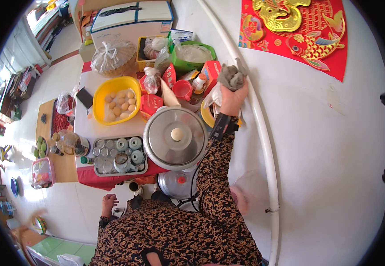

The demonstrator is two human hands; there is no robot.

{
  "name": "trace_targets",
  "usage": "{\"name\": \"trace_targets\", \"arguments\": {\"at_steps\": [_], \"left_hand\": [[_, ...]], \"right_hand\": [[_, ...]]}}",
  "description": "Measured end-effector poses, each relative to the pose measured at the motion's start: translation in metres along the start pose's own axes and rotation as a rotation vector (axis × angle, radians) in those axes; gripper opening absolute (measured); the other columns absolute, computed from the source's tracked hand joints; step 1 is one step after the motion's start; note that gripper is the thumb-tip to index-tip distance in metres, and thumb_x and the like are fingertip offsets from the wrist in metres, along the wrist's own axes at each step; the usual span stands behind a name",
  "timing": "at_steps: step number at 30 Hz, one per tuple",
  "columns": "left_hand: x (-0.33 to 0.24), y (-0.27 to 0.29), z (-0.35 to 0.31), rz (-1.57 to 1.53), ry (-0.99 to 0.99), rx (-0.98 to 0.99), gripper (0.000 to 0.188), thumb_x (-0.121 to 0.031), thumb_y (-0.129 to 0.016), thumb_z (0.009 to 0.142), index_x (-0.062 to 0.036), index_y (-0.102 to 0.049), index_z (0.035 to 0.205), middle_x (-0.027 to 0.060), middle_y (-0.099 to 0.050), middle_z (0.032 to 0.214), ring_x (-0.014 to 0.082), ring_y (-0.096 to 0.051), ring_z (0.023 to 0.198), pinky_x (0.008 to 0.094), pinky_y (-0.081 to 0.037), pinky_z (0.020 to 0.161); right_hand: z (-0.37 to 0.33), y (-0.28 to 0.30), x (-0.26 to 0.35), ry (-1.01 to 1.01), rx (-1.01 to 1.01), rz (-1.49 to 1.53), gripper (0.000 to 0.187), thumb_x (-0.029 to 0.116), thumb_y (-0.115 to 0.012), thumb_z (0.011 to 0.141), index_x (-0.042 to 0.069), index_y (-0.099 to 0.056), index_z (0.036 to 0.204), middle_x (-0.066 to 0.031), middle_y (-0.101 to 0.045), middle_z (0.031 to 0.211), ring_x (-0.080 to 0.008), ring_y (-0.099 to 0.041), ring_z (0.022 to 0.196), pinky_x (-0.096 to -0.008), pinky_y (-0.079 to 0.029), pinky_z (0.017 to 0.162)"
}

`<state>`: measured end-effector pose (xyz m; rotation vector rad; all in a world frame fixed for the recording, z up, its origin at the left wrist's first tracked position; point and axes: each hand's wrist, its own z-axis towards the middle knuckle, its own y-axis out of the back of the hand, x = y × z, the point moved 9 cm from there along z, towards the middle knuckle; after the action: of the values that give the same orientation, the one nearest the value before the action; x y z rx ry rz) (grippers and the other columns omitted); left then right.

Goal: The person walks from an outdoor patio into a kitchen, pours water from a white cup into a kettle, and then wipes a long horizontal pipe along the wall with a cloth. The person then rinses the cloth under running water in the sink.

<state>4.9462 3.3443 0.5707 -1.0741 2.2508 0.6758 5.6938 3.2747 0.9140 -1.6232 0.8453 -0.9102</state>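
Note:
My right hand [234,101] reaches forward along the wall, its fingers closed around a crumpled grey cloth [231,77]. Just beneath that hand are a white plastic bag [213,96] and the edge of a yellow container [207,116], partly hidden by my wrist. A dark band with a small device is on the wrist. Below my reaching arm stands a large pot with a metal lid [166,126] and a cream knob. My left hand [109,202] hangs low beside my body, away from the table, with loosely bent fingers and nothing visible in it.
A yellow basin [98,99] of eggs and a tray [120,173] with glasses and a teapot stand left of the pot. Red boxes [151,105], a red cup [182,89] and a green basket [184,65] crowd the back. A white pipe [263,137] runs along the wall.

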Motion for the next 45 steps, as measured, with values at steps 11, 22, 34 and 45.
{"name": "trace_targets", "arguments": {"at_steps": [11,22,34,45], "left_hand": [[0.048,0.012,-0.015,-0.093,-0.015,-0.05,0.027,-0.018,-0.06,0.093,0.0051,-0.066,0.105,0.0111,-0.07,0.089,0.0185,-0.07,0.072,0.029,-0.055,0.059],[0.095,0.092,-0.022,-0.054,-0.008,-0.119,0.029,-0.02,-0.06,0.094,0.006,-0.068,0.104,0.0112,-0.07,0.087,0.0168,-0.068,0.073,0.0314,-0.056,0.066],[0.137,0.267,-0.154,-0.756,-0.133,-0.467,0.033,-0.026,-0.058,0.099,0.0027,-0.063,0.113,0.009,-0.067,0.097,0.0155,-0.067,0.086,0.0273,-0.054,0.076],[0.122,0.325,-0.275,-1.063,-0.415,-0.699,0.035,-0.027,-0.058,0.1,0.0005,-0.061,0.122,0.01,-0.067,0.112,0.0171,-0.068,0.1,0.0285,-0.055,0.084]], "right_hand": [[-0.117,0.041,0.106,0.63,0.126,-0.985,0.053,0.002,-0.077,0.076,-0.004,-0.059,0.126,-0.0177,-0.063,0.126,-0.0295,-0.061,0.114,-0.0471,-0.051,0.1],[-0.328,0.03,0.101,0.571,0.411,-0.616,0.051,0.023,-0.048,0.094,-0.01,-0.053,0.132,-0.0242,-0.055,0.135,-0.0394,-0.055,0.124,-0.0477,-0.044,0.108],[-0.48,0.099,-0.48,-1.146,0.383,-0.543,0.054,0.048,-0.045,0.099,0.008,-0.055,0.134,-0.0103,-0.062,0.129,-0.0312,-0.061,0.116,-0.0534,-0.049,0.099],[-0.762,0.088,-0.641,-1.951,0.849,-0.638,0.071,0.01,-0.06,0.082,-0.004,-0.036,0.148,-0.0207,-0.058,0.132,-0.0305,-0.063,0.114,-0.0414,-0.052,0.1]]}}
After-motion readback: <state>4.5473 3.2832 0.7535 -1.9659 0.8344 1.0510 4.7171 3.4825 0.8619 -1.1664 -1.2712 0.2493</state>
